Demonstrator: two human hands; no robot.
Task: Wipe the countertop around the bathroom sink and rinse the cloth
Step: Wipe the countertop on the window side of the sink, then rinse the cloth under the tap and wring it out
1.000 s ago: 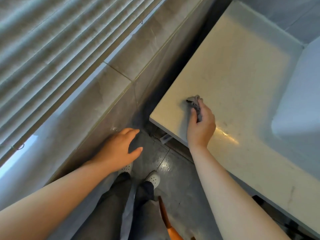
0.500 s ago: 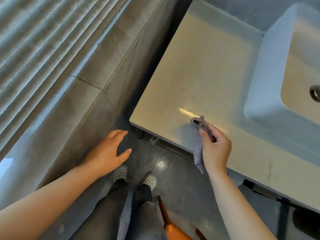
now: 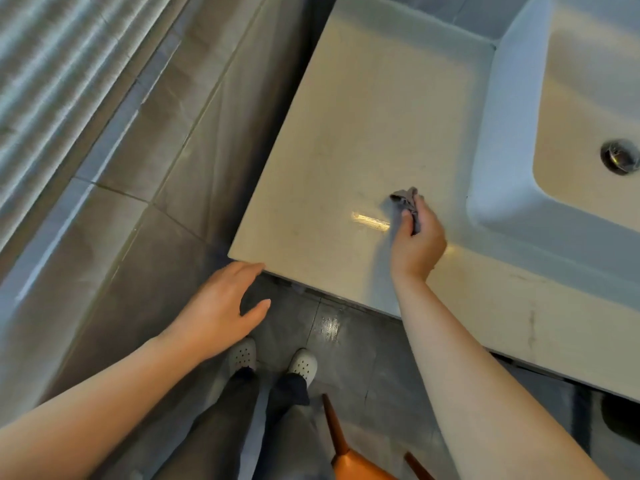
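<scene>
A cream stone countertop (image 3: 346, 140) fills the upper middle of the head view, with a white raised sink (image 3: 512, 140) at its right and a metal drain (image 3: 620, 157) in the basin. My right hand (image 3: 417, 242) grips a small crumpled grey cloth (image 3: 407, 202) and holds it against the countertop just left of the sink's near corner. My left hand (image 3: 221, 310) hovers open below the counter's near left corner, fingers relaxed and holding nothing.
A grey tiled ledge (image 3: 149, 188) runs along the left, with slatted blinds (image 3: 52, 71) behind it. Below the counter edge I see dark floor tiles (image 3: 346, 341), my white shoes (image 3: 273, 358) and an orange wooden object (image 3: 346, 452) near my legs.
The cloth hung over the counter's front edge half a second ago; my right hand has brought it back up onto the top, toward the sink. The camera view shifted right, showing more basin.
</scene>
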